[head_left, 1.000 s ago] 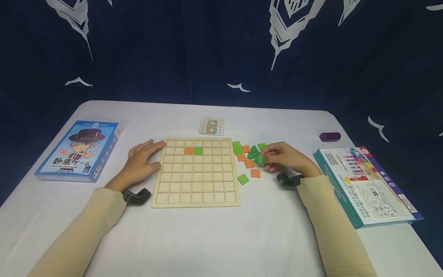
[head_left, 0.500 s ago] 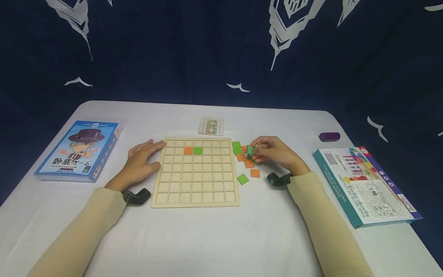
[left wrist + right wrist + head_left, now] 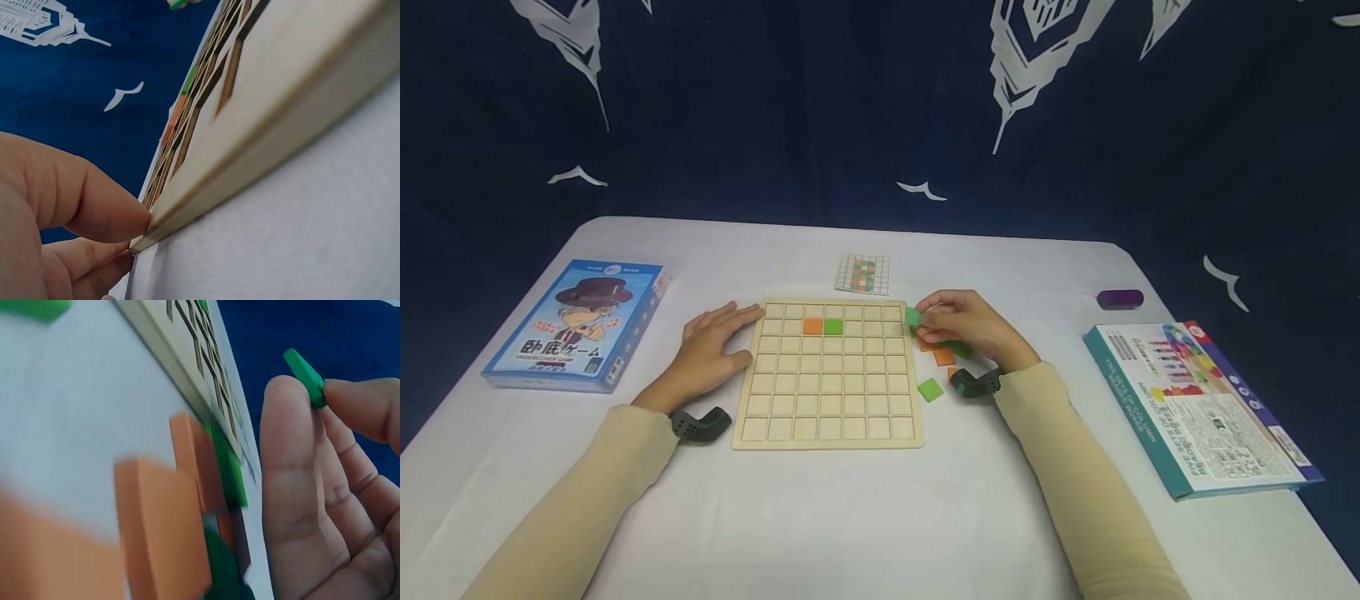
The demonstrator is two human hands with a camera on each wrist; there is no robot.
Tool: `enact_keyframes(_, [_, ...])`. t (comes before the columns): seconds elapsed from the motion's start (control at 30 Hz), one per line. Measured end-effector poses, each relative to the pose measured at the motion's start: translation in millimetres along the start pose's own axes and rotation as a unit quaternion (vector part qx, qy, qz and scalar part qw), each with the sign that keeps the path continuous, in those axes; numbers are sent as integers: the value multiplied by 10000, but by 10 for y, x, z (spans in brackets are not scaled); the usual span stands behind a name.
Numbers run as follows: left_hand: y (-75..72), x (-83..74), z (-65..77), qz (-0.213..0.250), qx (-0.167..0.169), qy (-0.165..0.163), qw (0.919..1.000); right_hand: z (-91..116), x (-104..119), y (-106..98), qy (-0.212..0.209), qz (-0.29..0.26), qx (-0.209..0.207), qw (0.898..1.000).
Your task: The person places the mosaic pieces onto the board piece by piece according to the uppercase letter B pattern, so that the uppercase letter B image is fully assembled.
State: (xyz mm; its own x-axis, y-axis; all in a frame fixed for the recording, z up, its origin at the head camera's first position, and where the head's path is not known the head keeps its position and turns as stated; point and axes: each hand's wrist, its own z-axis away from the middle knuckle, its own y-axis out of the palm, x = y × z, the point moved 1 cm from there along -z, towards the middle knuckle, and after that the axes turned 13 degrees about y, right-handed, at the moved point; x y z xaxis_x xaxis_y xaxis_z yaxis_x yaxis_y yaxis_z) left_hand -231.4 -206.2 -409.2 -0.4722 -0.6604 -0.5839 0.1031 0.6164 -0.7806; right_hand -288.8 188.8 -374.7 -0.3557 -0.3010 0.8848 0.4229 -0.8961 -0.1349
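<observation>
Right of centre, right hand [image 3: 972, 325] pinches green tile [image 3: 912, 317]: presumably light, stiff, best gripped by edges. Left hand [image 3: 706, 352], fingers extended, touches board [image 3: 827, 445] at left.

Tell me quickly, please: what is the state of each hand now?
Left hand: open, touching the edge of the wooden board.
Right hand: closed, pinching a green tile.

Low passage beneath the right grip [image 3: 964, 329] is obstructed by loose tiles [image 3: 943, 357], seemingly overlapping; to its left, room is given above the flat board [image 3: 827, 400].
</observation>
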Motion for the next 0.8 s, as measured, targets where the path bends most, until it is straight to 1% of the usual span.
enact_keyframes(0.2, [6, 7, -3, -15, -27, 20, 10000, -100, 34, 146, -97, -247, 37, 9996])
enact_keyframes(0.5, [7, 10, -17, -69, 45, -48, 10000, -185, 99, 378, -45, -429, 97, 9990])
enact_keyframes(0.73, [-5, -21, -16, -21, 28, -53, 10000, -219, 131, 528, 72, -751, -26, 9971])
enact_keyframes(0.8, [-7, -19, -15, -22, 37, -66, 10000, -227, 145, 572, 103, -762, -46, 9970])
